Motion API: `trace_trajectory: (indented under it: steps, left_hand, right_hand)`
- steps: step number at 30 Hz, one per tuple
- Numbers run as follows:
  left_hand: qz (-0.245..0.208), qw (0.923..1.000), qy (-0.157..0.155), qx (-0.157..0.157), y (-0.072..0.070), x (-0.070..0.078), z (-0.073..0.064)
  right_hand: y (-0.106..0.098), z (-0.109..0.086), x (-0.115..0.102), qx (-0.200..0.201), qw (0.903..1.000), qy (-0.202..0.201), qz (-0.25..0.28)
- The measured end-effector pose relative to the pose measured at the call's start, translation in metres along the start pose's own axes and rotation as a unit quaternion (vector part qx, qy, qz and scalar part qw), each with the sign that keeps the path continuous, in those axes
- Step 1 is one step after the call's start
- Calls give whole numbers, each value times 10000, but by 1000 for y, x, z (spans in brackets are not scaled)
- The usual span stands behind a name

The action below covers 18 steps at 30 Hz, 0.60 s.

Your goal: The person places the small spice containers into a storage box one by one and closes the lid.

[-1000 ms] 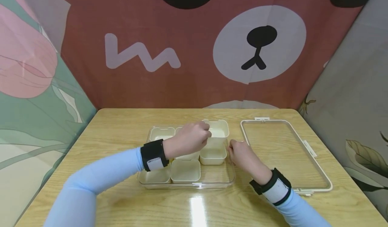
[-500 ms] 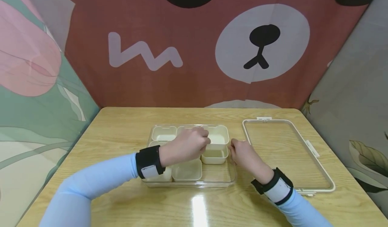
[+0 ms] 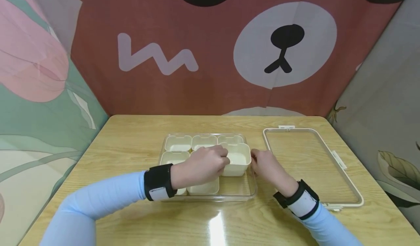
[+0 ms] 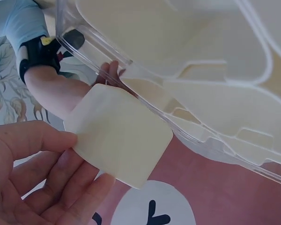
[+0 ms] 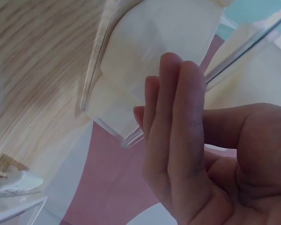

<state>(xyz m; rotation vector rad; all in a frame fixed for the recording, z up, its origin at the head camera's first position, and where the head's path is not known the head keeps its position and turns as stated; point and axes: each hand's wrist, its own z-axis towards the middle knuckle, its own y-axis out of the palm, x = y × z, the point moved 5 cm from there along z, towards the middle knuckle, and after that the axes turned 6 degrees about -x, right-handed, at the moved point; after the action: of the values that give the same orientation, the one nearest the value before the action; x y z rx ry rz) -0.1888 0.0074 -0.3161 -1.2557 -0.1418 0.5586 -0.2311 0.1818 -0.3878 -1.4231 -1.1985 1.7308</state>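
Observation:
A small cream open-topped container [image 3: 233, 170] is pinched at its left edge by my left hand [image 3: 203, 165], over the right side of the clear plastic box [image 3: 213, 199]. In the left wrist view, the container's flat underside [image 4: 119, 133] lies between the thumb and fingers. At the right wall of the box, my right hand [image 3: 270, 169] pinches the box's clear rim [image 5: 248, 49] between thumb and fingers. Similar cream containers [image 3: 178, 143] fill the back row and left part of the box. My left hand hides parts of the middle ones. Bare box bottom [image 3: 234, 187] shows at the front right.
To the right of the box, a clear lid with a white frame [image 3: 344, 205] and side clips lies flat on the wooden table [image 3: 137, 216]. Behind the table hangs a reddish-brown cloth [image 3: 157, 96] with a cartoon face.
My left hand has brought the container from over the back right of the box lower and nearer to me, uncovering the back right container. My right hand has stayed at the box's right rim.

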Motion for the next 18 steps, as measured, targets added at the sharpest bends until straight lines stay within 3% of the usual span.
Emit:
trace_trajectory:
  steps: [4, 10, 18]
  left_hand:
    - [160, 9999, 25, 39, -2, 6, -3]
    - [222, 9989, 361, 178, -2, 15, -7]
    - [112, 9986, 498, -100, -1, 24, -12]
  right_hand:
    - [-2, 0, 2, -102, 9998, 76, 124]
    - [-4, 0, 2, -107, 9998, 100, 139]
    - [-8, 0, -1, 133, 9996, -50, -239]
